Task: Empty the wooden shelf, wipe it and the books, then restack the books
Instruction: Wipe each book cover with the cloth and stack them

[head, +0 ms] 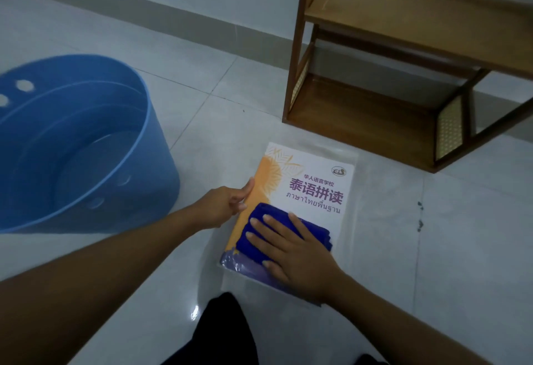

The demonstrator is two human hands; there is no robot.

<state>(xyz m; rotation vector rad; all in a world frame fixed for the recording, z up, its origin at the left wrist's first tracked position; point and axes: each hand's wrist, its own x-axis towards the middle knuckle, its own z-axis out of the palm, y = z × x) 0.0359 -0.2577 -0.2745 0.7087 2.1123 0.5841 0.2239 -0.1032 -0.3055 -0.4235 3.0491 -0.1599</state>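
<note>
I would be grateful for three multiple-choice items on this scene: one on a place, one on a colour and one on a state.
1. Where does the book lie?
A. on the floor tiles before the wooden shelf
B. on its bottom board
C. on its top board

2. What colour is the cloth?
A. white
B. dark blue
C. yellow

3. What is the right hand doing?
A. gripping the book's edge
B. hanging idle
C. pressing the cloth with flat fingers

Answers:
1 A: the book rests on tiles and the shelf's boards are bare.
2 B: deep blue shows around the hand.
3 C: straight fingers are spread over the cloth.
</note>
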